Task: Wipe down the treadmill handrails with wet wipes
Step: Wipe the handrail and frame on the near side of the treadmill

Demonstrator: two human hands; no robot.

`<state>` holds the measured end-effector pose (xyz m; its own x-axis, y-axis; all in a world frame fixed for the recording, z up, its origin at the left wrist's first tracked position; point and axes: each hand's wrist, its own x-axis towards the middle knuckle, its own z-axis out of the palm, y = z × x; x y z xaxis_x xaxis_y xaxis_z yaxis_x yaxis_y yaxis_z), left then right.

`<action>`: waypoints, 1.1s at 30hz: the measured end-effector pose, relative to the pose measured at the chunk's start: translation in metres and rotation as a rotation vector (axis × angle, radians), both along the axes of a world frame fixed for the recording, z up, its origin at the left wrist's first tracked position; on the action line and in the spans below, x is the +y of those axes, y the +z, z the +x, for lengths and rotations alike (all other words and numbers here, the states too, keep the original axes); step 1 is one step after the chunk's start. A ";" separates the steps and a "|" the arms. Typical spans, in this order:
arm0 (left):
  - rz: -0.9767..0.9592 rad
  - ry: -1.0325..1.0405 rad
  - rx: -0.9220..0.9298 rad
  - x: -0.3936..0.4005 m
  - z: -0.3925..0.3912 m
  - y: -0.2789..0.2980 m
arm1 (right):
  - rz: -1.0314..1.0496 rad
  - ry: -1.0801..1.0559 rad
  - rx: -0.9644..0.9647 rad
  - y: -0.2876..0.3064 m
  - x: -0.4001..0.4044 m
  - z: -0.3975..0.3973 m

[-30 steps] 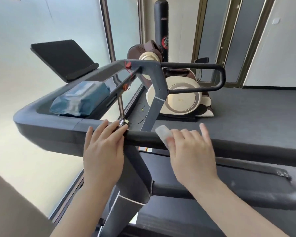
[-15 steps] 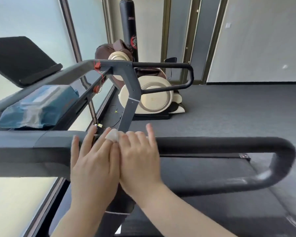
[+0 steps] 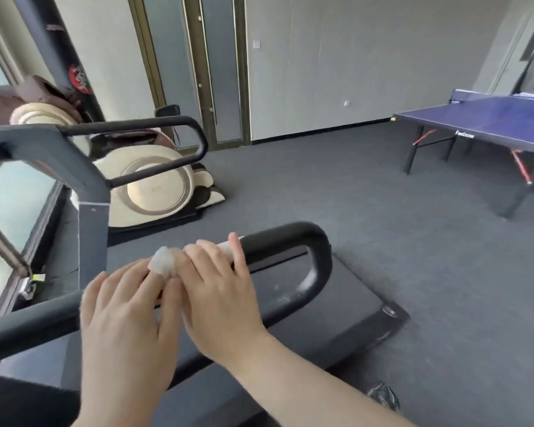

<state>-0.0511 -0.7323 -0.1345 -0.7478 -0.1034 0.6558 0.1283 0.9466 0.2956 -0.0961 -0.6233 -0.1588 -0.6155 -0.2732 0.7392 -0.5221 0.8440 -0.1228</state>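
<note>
wet wipe (image 3: pixel 164 266) under both hands (image 3: pixel 173 303), on handrail (image 3: pixel 290 238)

Materials and finishes around the near handrail

The near handrail (image 3: pixel 290 238) is covered in black, matt, foam-like padding, dulled by pale scuffs at its bend. A white, soft, crumpled wet wipe (image 3: pixel 164 262) is pressed on it. Below the handrail, the treadmill deck (image 3: pixel 352 306) is seen as smooth dark plastic with a slight sheen. Beyond the handrail, the floor (image 3: pixel 336 186) is laid with grey, matt, short-pile carpet; the massage chair (image 3: pixel 154 186) is shelled in glossy cream plastic, and the ping-pong table (image 3: pixel 506 124) is topped with a smooth blue board.
</note>
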 end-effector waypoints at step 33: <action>0.024 0.035 -0.123 0.115 -0.053 0.011 | -1.097 0.260 -1.274 -0.090 0.200 -0.087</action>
